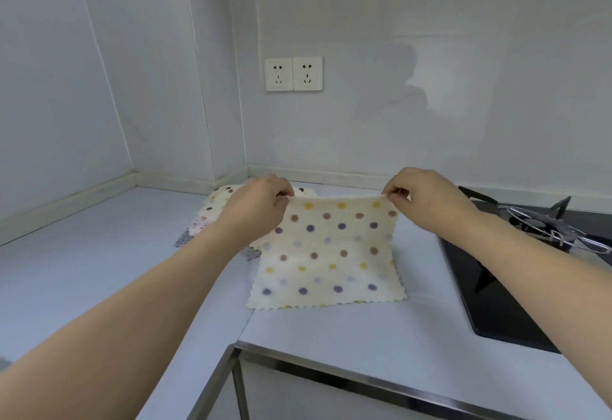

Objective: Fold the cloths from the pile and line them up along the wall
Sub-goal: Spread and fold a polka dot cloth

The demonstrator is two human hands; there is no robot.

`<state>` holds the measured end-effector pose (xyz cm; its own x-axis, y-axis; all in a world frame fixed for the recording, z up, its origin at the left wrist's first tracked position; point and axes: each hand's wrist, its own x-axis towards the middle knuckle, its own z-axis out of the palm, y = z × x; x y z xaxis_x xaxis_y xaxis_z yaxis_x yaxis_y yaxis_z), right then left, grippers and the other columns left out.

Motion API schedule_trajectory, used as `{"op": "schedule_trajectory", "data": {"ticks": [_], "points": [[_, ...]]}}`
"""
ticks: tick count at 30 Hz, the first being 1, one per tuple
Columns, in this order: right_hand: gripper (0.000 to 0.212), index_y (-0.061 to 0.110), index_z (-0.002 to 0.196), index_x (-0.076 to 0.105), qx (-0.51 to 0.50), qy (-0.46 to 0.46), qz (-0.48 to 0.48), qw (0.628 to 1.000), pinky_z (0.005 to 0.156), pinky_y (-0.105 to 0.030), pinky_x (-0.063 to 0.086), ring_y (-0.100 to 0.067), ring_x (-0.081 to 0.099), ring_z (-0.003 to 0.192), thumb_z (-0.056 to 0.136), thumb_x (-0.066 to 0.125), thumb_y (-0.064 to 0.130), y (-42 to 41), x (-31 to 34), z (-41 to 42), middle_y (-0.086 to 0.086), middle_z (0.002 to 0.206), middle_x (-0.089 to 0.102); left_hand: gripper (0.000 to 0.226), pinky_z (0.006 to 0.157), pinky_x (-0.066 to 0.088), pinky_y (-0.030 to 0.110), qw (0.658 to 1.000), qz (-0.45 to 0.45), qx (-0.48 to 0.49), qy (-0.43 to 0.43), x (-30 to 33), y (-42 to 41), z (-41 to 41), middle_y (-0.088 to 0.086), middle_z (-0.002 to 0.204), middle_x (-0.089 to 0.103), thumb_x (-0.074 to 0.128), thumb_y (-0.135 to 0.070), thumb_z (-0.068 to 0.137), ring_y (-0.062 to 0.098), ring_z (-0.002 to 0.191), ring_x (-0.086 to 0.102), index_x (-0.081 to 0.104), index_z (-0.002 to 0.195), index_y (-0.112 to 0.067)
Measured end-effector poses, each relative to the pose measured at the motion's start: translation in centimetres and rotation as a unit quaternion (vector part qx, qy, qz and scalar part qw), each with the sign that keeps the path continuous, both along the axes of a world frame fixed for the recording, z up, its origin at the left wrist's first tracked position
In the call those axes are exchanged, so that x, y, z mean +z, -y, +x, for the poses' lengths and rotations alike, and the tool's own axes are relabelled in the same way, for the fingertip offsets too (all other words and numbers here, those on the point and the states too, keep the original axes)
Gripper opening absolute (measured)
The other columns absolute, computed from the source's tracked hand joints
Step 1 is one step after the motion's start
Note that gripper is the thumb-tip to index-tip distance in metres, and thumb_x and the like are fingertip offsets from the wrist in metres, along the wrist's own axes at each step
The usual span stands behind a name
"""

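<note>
Pinching the far corners of a cream square cloth with coloured polka dots (328, 254), the left hand (261, 202) and the right hand (420, 199) each clamp thumb and fingertips on one corner and hold that edge raised, while the near scalloped edge rests on the pale grey countertop (99, 270). From the cloth, the pile of remaining spotted cloths (212, 214) lies at about ten o'clock, partly hidden by the left forearm, near the white wall (430, 88) at twelve. A black glass hob (496, 303) sits at three o'clock.

To fold well, I would bring both raised corners towards six o'clock together, keeping the top edge taut and level, and set them onto the near corners so the wavy edges match; uneven hands would skew the crease.

The fabric looks soft and fleecy, limp enough to sag between the grips, and light. Its border is cut in small scallops. The counter appears smooth and hard, so the cloth may slide.
</note>
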<state>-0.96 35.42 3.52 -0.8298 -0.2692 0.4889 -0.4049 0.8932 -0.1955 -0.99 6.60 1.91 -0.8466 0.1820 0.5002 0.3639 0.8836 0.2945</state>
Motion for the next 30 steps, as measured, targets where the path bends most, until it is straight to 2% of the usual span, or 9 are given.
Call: {"op": "schedule_trajectory", "data": {"ticks": [7, 10, 12, 14, 19, 21, 25, 28, 30], "points": [[0.021, 0.021, 0.106, 0.069, 0.009, 0.104, 0.044, 0.994, 0.088, -0.030, 0.045, -0.014, 0.057, 0.103, 0.094, 0.052, 0.020, -0.2, -8.8, 5.7, 0.007, 0.109, 0.062, 0.027, 0.077, 0.049, 0.032, 0.986, -0.103, -0.128, 0.012, -7.7, 1.6, 6.4, -0.006, 0.100, 0.062, 0.045, -0.018, 0.093, 0.017, 0.088, 0.058, 0.067, 0.108, -0.020], [0.021, 0.018, 0.107, 0.068, 0.000, 0.108, -0.021, 0.994, 0.085, -0.024, 0.041, -0.015, 0.054, 0.102, 0.095, 0.050, 0.016, -0.2, -12.2, 6.3, 0.007, 0.107, 0.060, 0.040, 0.077, 0.048, 0.033, 0.985, -0.101, -0.138, 0.032, -10.1, 1.4, 7.9, -0.007, 0.096, 0.061, 0.034, -0.033, 0.087, 0.017, 0.085, 0.054, 0.069, 0.103, -0.021], [0.022, 0.018, 0.107, 0.067, -0.008, 0.108, -0.055, 0.993, 0.084, -0.023, 0.038, -0.012, 0.051, 0.098, 0.094, 0.050, 0.014, -0.2, -12.8, 6.1, 0.009, 0.104, 0.057, 0.037, 0.083, 0.045, 0.029, 0.988, -0.070, -0.127, 0.054, -10.0, 1.4, 7.9, -0.009, 0.100, 0.058, 0.040, -0.041, 0.087, 0.014, 0.092, 0.051, 0.068, 0.104, -0.023], [0.024, 0.023, 0.107, 0.066, -0.009, 0.127, -0.063, 0.990, 0.087, -0.024, 0.039, -0.011, 0.049, 0.099, 0.090, 0.052, 0.014, -0.2, -12.8, 6.0, 0.015, 0.103, 0.052, 0.026, 0.086, 0.044, 0.029, 0.985, -0.089, -0.132, 0.068, -9.3, 1.3, 7.6, -0.009, 0.103, 0.056, 0.050, -0.037, 0.091, 0.013, 0.096, 0.050, 0.066, 0.106, -0.023], [0.033, 0.034, 0.116, 0.058, -0.029, 0.176, -0.042, 0.983, 0.100, -0.029, 0.034, -0.011, 0.043, 0.112, 0.084, 0.056, 0.032, 0.1, -12.2, 5.8, 0.021, 0.110, 0.044, 0.020, 0.076, 0.049, 0.037, 0.979, -0.154, -0.116, 0.061, -8.9, 0.9, 6.2, -0.004, 0.098, 0.057, 0.042, -0.025, 0.097, 0.017, 0.089, 0.053, 0.061, 0.102, -0.019], [0.034, 0.037, 0.117, 0.055, -0.035, 0.185, -0.037, 0.982, 0.102, -0.031, 0.031, -0.011, 0.041, 0.114, 0.083, 0.058, 0.038, 0.3, -12.0, 5.4, 0.022, 0.114, 0.043, 0.017, 0.074, 0.047, 0.036, 0.986, -0.107, -0.095, 0.084, -9.0, 0.4, 5.6, -0.003, 0.095, 0.058, 0.040, -0.023, 0.099, 0.018, 0.085, 0.054, 0.057, 0.099, -0.019], [0.033, 0.037, 0.111, 0.055, -0.026, 0.177, -0.070, 0.981, 0.099, -0.029, 0.032, -0.008, 0.041, 0.107, 0.081, 0.066, 0.047, 0.1, -12.2, 4.9, 0.022, 0.107, 0.047, 0.016, 0.062, 0.037, 0.032, 0.972, 0.130, -0.068, 0.185, -9.0, -0.2, 4.2, 0.000, 0.082, 0.057, 0.039, -0.025, 0.102, 0.016, 0.072, 0.050, 0.052, 0.092, -0.026], [0.011, 0.033, 0.090, 0.063, -0.002, 0.140, -0.145, 0.979, 0.083, -0.020, 0.037, -0.004, 0.048, 0.090, 0.083, 0.071, 0.034, 0.0, -12.3, 5.0, 0.020, 0.091, 0.057, 0.020, 0.061, 0.034, 0.029, 0.954, 0.215, -0.059, 0.199, -8.6, -0.1, 3.1, -0.001, 0.080, 0.054, 0.038, -0.023, 0.102, 0.014, 0.069, 0.045, 0.054, 0.091, -0.029], [0.009, 0.028, 0.079, 0.066, 0.008, 0.123, -0.249, 0.961, 0.068, -0.014, 0.036, 0.002, 0.049, 0.072, 0.085, 0.070, 0.023, -0.2, -12.1, 5.3, 0.015, 0.078, 0.062, 0.020, 0.061, 0.035, 0.025, 0.948, 0.252, -0.061, 0.187, -8.1, -0.4, 2.9, -0.001, 0.080, 0.053, 0.039, -0.020, 0.102, 0.014, 0.071, 0.046, 0.056, 0.093, -0.025]]}}
